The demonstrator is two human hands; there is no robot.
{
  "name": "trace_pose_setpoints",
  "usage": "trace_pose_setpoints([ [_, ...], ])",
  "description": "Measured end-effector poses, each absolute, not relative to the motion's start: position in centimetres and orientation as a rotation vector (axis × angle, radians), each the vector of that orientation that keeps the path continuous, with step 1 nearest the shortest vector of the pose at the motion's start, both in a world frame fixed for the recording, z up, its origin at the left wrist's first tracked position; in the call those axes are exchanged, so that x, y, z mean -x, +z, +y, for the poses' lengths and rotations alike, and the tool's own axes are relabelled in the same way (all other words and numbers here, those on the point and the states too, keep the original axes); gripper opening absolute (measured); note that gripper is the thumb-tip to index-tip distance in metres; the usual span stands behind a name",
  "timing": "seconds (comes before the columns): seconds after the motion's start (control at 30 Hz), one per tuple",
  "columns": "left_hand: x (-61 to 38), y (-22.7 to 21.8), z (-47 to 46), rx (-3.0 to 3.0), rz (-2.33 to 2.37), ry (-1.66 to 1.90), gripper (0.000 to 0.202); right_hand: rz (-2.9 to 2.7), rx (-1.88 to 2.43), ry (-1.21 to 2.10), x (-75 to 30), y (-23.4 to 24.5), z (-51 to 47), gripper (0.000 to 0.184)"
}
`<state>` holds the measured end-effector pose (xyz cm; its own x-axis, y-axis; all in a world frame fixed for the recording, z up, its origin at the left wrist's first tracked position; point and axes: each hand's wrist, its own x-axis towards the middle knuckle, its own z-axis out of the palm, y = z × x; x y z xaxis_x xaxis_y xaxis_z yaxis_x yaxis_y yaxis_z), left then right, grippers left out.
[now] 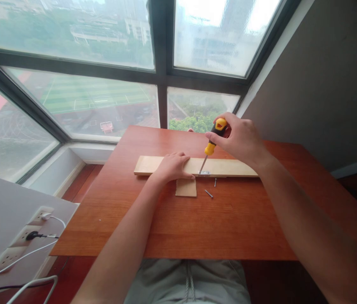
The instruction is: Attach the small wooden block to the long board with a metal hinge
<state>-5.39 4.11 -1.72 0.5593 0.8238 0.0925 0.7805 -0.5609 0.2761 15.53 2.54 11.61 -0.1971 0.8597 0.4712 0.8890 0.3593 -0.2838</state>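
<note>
Though long, probably light and stiff: board (pixel 222 166), lying left to right across the table (pixel 118 219), toward the far side. Likely smooth on top and prone to slide or swivel under a sideways push; best held flat, across its width, close to the working point. Left hand (pixel 173 166): spread over it, left of the middle, fingers and thumb apart, resting from above. Right hand (pixel 240 137): clamped on the handle of the screwdriver (pixel 210 147), slanting down to the left, tip at the left end of a plate (pixel 205 173) on the board's near edge. Screwdriver handle: probably firm and non-slip, best taken in a full wrap; narrow tip liable to skid on metal.

Around: a tan square (pixel 186 189), just near of the board and close to the left thumb, apparently thin and easily nudged; two loose screws (pixel 209 194) on the near side of the board, hard, small and apt to roll. In the way: right forearm (pixel 273 173), hiding the board's right end; left thumb, close to the tip. Farther off: window (pixel 162 76) beyond the table, cables (pixel 45 278) at lower left.
</note>
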Motion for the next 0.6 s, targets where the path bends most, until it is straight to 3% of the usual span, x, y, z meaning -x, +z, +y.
trace_pose_setpoints([
  [0.43, 5.3, -1.5, 4.0, -2.592, 1.359, 0.279, 0.066, -1.944, 1.433, -0.046, -16.4, 12.5, 2.6, 0.032],
  [0.6, 5.6, -1.7, 4.2, -2.576, 1.402, 0.284, 0.063, -1.63, 1.343, 0.391, -18.6, 10.2, 3.7, 0.044],
])
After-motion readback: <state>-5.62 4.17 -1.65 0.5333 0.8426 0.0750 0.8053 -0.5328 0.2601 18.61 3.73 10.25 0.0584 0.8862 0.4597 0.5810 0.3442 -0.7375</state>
